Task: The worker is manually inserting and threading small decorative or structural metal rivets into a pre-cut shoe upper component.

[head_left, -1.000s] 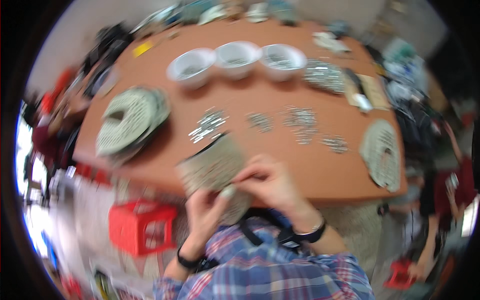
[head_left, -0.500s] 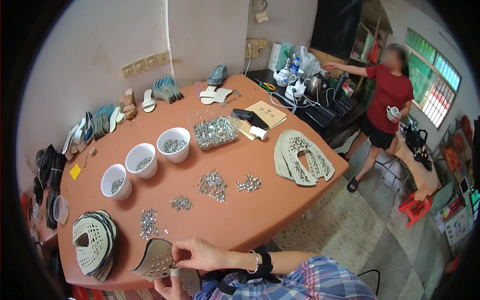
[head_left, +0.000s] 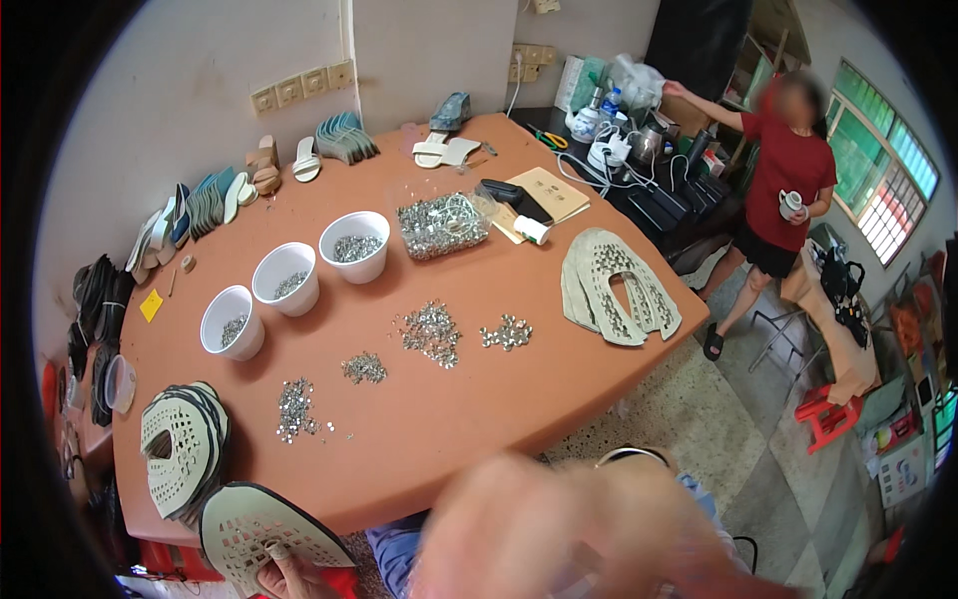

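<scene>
My left hand (head_left: 286,577), at the lower left just off the table's front edge, grips a beige, dark-edged shoe upper (head_left: 228,521) punched with rows of holes. Its thumb lies on the perforated face. Large and smeared by motion, my right hand (head_left: 549,529) is raised close in at the bottom centre; its fingers cannot be made out. Beside the left hand, a stack of similar perforated uppers (head_left: 190,439) rests on the table. Small shiny metal studs lie in loose piles, among them a left pile (head_left: 295,407) and a larger middle pile (head_left: 431,334).
On the orange table (head_left: 399,439) stand three white cups (head_left: 354,270) of studs and a clear box (head_left: 444,240) of more. Other uppers (head_left: 589,290) lie at the right. Shoe parts (head_left: 205,215) line the wall. A person in red (head_left: 788,165) holds a white pot (head_left: 791,206).
My right hand has left the upper and come up close, blurred. My left hand has moved left and down with the upper, which now shows its pale face more fully. The view has shifted slightly.
</scene>
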`<action>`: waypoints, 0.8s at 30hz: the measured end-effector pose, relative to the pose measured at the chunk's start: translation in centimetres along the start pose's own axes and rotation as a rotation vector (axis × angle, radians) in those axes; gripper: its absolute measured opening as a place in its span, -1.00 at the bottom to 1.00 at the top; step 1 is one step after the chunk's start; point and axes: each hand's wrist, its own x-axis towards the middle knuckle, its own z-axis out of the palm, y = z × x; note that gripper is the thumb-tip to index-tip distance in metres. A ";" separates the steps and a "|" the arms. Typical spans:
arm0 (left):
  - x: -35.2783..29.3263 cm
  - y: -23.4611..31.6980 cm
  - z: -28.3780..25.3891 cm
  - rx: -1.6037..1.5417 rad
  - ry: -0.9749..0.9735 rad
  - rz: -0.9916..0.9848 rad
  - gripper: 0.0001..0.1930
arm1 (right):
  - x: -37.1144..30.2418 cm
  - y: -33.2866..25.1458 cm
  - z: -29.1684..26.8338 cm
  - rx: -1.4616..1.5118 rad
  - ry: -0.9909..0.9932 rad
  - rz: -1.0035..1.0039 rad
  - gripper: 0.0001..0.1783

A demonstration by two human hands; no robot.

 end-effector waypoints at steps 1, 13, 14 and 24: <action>0.4 -0.8 -0.2 0.005 0.004 0.000 -0.71 | 0.0 -0.3 -0.2 0.006 0.002 0.002 -0.67; 0.0 -2.5 -0.9 -0.060 -0.141 0.380 -0.57 | -2.2 0.7 -2.0 0.445 -0.239 -0.209 -0.57; -0.5 -2.5 -0.9 -0.103 -0.144 0.409 -0.57 | -2.8 0.9 -2.3 0.457 -0.258 -0.217 -0.56; 0.1 -1.1 1.0 0.270 -0.630 0.613 -0.80 | -11.0 18.1 -5.2 1.002 0.282 0.993 -0.50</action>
